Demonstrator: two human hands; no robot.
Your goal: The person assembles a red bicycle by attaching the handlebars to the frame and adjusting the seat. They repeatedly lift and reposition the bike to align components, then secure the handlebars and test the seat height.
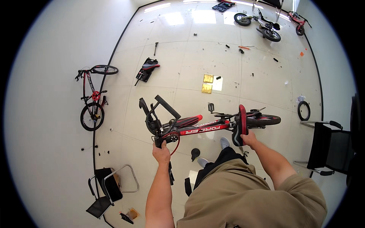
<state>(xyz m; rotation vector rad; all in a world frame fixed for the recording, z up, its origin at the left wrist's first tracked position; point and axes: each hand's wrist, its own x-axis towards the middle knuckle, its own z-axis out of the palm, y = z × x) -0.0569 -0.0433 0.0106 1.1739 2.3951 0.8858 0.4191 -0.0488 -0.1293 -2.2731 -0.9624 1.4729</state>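
A red and black bicycle (205,130) lies across in front of me, its handlebar end to the left and its rear wheel (268,120) to the right. My left hand (161,153) is closed around the near handlebar grip. With my right hand (249,139) I grip the red and black saddle (242,119) at its near edge. A red and black mudguard (186,121) shows beside the frame near the handlebar. One pedal (211,108) sticks out on the far side. My fingers are partly hidden under the grip and the saddle.
Another bicycle (90,91) leans at the left wall. Beyond lie a black case with a saddle (149,67), yellow packets (208,78) and small parts. A tyre (303,110) and black chair (331,148) stand right, folded-looking chairs (109,186) left. More bikes (262,26) are far back.
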